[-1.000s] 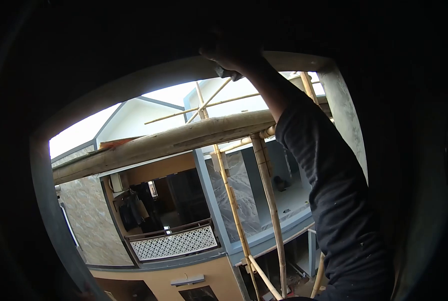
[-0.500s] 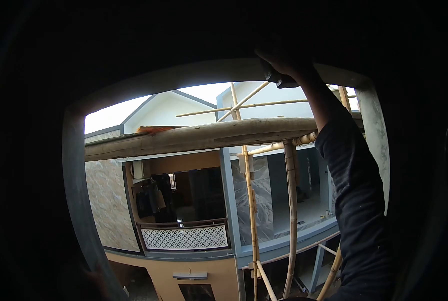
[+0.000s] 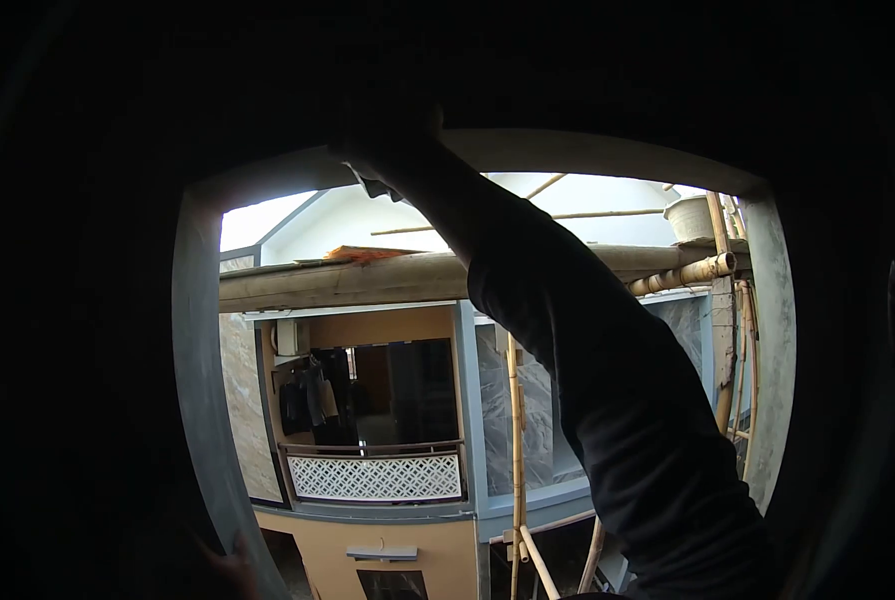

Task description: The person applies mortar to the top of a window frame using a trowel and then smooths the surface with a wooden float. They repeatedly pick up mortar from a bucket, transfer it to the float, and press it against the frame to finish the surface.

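Observation:
My right hand (image 3: 392, 145) is raised to the top edge of the window opening (image 3: 587, 150), at the end of a dark-sleeved arm that crosses the view. Its fingers are closed around a small greyish piece with an uneven lower edge (image 3: 372, 187), held against the underside of the frame. Shadow hides most of the hand, and I cannot make out what the piece is. Low on the left, my left hand (image 3: 229, 570) is dimly visible beside the left jamb (image 3: 202, 400). Two of its fingers seem to be spread apart, and nothing shows in them.
Outside, a thick horizontal beam (image 3: 327, 285) and bamboo poles (image 3: 515, 430) stand across the opening. A pale bucket (image 3: 689, 220) rests on the scaffold at the right. Beyond is a house with a white lattice balcony (image 3: 377, 477). The wall around the opening is very dark.
My right hand has moved left along the top of the frame with the greyish piece. The view has shifted, bringing the bucket into sight, and my left hand shows a little more.

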The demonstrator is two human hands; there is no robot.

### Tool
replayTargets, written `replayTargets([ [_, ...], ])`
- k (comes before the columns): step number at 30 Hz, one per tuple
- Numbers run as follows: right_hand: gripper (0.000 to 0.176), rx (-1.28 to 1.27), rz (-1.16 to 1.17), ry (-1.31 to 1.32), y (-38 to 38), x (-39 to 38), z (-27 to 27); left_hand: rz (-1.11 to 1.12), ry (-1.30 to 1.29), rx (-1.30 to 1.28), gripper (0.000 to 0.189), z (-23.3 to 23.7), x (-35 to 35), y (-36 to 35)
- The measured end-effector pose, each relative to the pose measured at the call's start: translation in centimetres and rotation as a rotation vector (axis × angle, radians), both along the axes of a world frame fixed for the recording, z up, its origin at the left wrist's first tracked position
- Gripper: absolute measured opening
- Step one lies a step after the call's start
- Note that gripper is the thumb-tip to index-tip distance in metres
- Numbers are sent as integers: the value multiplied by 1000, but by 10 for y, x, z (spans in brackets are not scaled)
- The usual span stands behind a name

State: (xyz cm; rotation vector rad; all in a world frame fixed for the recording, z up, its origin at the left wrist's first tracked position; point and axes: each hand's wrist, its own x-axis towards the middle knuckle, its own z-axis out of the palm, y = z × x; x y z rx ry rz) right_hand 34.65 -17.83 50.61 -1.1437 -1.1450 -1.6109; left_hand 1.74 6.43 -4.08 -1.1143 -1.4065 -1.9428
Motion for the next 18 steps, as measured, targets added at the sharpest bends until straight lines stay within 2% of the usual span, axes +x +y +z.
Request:
replayTargets([
  [2, 61, -42, 28, 23, 5, -16, 4, -53, -15, 5, 95, -14, -6, 15],
  [3, 59, 402, -140, -178, 30, 39, 25, -100, -31, 4, 97, -17, -8, 20],
  [4, 63, -7, -50, 77, -4, 57, 29, -105, -34, 9, 97, -12, -4, 18],
  [6, 70, 171, -146, 44, -38, 127, 28, 26, -2, 238, 93, 0, 7, 0],
  [7, 69, 261, -174, -23, -53, 165, 28, 149, 63, 97, 95, 12, 11, -23],
  [9, 71, 175, -83, 211, -79, 216, 29, 77, 51, 162, 95, 2, 8, -6],
  [12, 61, 221, 15, 268, -72, 191, 16, 6, 16, 225, 95, 5, 12, -5],
  [15, 68, 225, -73, 165, -33, 108, 8, -85, 22, 268, 99, -7, 6, 11],
  [16, 73, 219, -94, 109, -16, 76, 9, -76, 6, 263, 99, -4, 8, 7],
  [18, 72, 217, -87, -82, 25, 26, 19, 88, 4, 139, 98, 6, 14, -10],
])
